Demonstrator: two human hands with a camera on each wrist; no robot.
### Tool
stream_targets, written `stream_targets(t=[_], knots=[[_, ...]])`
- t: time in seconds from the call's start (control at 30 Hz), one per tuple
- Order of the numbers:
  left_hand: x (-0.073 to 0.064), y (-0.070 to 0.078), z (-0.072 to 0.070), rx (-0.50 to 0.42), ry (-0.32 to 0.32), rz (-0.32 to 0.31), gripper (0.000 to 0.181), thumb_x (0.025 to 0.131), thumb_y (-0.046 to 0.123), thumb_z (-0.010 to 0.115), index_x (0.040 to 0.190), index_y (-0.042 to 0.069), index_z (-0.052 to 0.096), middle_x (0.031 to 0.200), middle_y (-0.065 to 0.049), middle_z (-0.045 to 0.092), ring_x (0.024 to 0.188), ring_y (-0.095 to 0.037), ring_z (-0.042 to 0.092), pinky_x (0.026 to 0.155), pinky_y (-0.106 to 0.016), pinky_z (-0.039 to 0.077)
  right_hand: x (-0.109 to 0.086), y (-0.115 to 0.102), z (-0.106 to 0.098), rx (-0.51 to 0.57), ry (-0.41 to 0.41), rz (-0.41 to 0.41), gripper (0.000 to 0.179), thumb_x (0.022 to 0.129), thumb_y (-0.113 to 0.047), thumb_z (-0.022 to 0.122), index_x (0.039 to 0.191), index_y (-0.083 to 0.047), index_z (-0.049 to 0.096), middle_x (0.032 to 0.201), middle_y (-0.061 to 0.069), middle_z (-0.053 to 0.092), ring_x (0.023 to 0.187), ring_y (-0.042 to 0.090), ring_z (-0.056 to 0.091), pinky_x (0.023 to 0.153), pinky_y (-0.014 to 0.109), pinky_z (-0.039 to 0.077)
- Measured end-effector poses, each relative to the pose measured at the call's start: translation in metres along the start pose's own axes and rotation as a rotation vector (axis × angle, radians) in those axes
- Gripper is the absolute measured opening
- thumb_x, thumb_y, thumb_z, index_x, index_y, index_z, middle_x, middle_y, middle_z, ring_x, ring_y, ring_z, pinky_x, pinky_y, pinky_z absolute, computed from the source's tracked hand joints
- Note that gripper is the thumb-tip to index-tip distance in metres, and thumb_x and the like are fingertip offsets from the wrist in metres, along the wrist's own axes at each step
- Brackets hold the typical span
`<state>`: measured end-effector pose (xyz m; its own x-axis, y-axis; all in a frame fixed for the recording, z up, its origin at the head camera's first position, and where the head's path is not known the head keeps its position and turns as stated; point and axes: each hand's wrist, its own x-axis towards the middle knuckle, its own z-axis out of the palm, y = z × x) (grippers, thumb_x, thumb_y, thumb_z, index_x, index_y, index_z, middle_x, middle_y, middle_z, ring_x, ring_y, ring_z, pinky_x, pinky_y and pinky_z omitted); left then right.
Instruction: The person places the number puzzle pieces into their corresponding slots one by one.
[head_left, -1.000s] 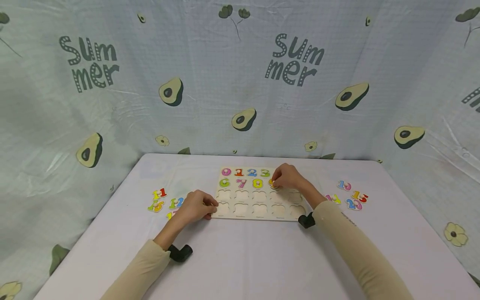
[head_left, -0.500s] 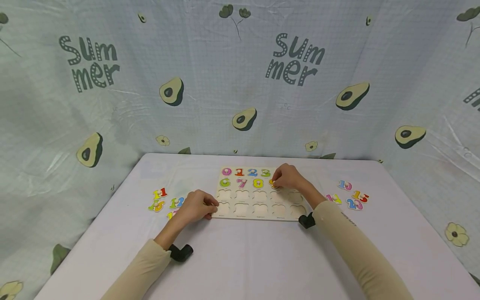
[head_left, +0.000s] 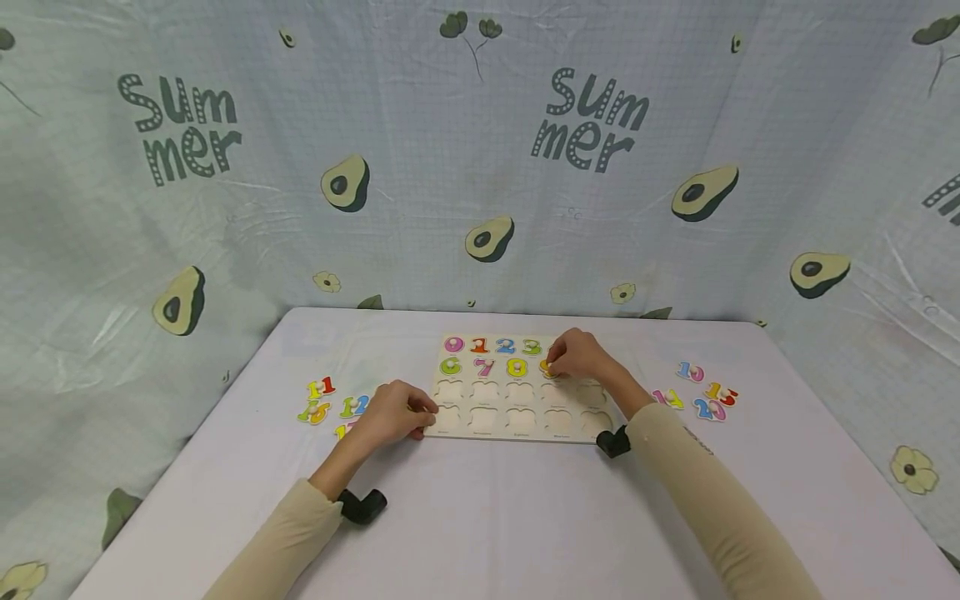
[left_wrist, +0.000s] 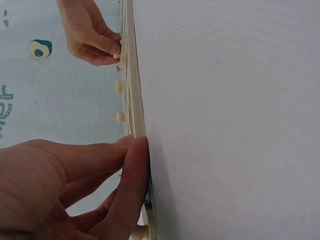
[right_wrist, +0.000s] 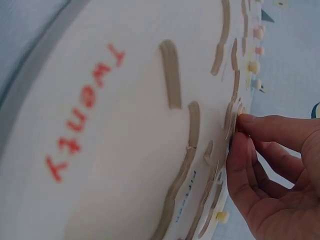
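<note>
A wooden number puzzle board [head_left: 502,410] lies on the table, its two back rows filled with colored number pieces, its two front rows showing bare recesses. My left hand [head_left: 393,412] pinches the board's front left corner; in the left wrist view, the thumb and a finger [left_wrist: 134,167] meet at its edge. Over the second row, my right hand [head_left: 581,357] pinches the yellow number nine piece [head_left: 546,367] at its place beside the eight [head_left: 517,367]. The fingers partly cover the nine. In the right wrist view, the thumb and fingertips [right_wrist: 242,145] are right at the board's surface.
Loose number pieces lie left of the board, among them an eleven [head_left: 320,387] and a twelve [head_left: 354,406]; the left hand partly hides some. To the right lie a ten [head_left: 691,372], a fifteen [head_left: 722,393] and a twenty [head_left: 709,408]. A printed curtain [head_left: 420,117] encloses the table.
</note>
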<state>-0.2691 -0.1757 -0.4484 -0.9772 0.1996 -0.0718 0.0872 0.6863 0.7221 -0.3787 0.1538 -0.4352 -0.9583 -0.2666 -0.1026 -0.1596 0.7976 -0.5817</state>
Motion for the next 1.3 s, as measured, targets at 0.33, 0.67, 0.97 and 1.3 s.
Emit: stream_targets(t=[0.33,0.67,0.97,1.3], knots=[[0.0005,-0.0001,0.0012,0.003,0.001,-0.003,0.012,0.09,0.006,0.076,0.101,0.002,0.08,0.074,-0.005,0.069,0.056,-0.011,0.064,0.058,-0.025,0.056,-0.0016,-0.0008,0.0001,-0.016,-0.005,-0.027,0.009,0.086,-0.007,0.079,0.091,-0.001,0.074,0.098,0.013,0.073,0.077,0.016,0.061,0.066,0.022,0.052],[0.0024,0.0013,0.001,0.003,-0.001,-0.006,0.012,0.091,0.006,0.076,0.102,0.003,0.08,0.075,-0.005,0.069,0.056,-0.011,0.063,0.058,-0.025,0.056,-0.0017,0.0018,-0.002,0.002,-0.014,-0.031,0.008,0.087,-0.008,0.078,0.088,-0.001,0.075,0.12,0.02,0.071,0.078,0.016,0.066,0.067,0.023,0.056],[0.0022,0.0001,0.0012,0.004,0.004,0.0,0.012,0.09,0.006,0.076,0.101,0.002,0.08,0.075,-0.005,0.069,0.056,-0.011,0.064,0.058,-0.025,0.056,-0.0031,0.0013,-0.0007,0.022,-0.019,-0.017,0.011,0.088,-0.007,0.076,0.095,0.001,0.074,0.116,0.02,0.072,0.078,0.015,0.066,0.068,0.022,0.055],[0.0017,-0.0005,0.001,0.008,0.009,-0.007,0.012,0.091,0.006,0.076,0.101,0.002,0.08,0.075,-0.005,0.068,0.056,-0.012,0.063,0.058,-0.025,0.055,-0.005,0.0008,-0.0057,-0.094,-0.041,-0.065,0.02,0.088,-0.013,0.078,0.104,-0.002,0.073,0.103,0.013,0.072,0.078,0.016,0.061,0.068,0.024,0.05]])
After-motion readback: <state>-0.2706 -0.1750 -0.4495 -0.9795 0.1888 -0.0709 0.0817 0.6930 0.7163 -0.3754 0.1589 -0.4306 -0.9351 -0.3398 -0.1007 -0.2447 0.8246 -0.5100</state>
